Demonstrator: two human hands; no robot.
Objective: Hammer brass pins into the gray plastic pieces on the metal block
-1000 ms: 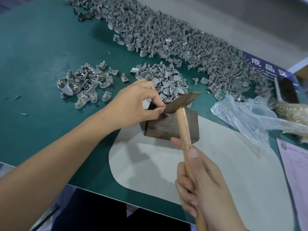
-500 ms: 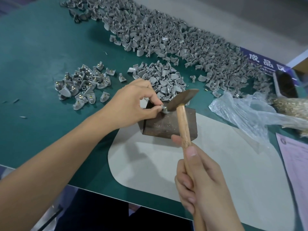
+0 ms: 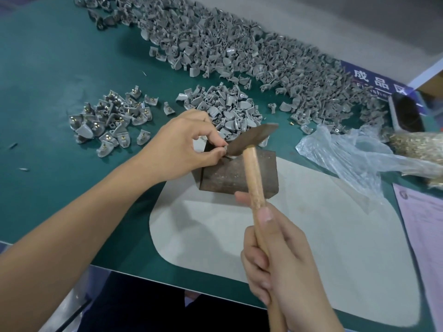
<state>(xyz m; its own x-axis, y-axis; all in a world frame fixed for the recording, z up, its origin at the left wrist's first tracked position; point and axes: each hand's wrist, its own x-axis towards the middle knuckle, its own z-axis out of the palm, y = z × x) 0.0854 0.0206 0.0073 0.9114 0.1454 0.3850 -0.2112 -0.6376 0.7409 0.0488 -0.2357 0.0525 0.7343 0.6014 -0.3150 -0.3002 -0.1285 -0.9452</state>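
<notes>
- A small factory assembly bench or workshop station is shown.
- The work surface is covered by a dark green bench mat (image 3: 52,68), with a pale grey rounded pad (image 3: 323,236) laid on it.
- Identical grey moulded plastic pieces are heaped in a long bulk pile (image 3: 239,51) along the far edge.
- A smaller sorted group of grey pieces fitted with brass pins (image 3: 110,121) is kept apart at the left.
- A rusty brown metal block (image 3: 230,178) is used as an anvil, beside a wooden-handled hammer (image 3: 254,178).
- A blue zone label with white Chinese characters (image 3: 376,80) is fixed to the bench.
- A clear plastic bag (image 3: 354,156) and loose brass pins in bulk (image 3: 417,144) are seen at the right.
</notes>
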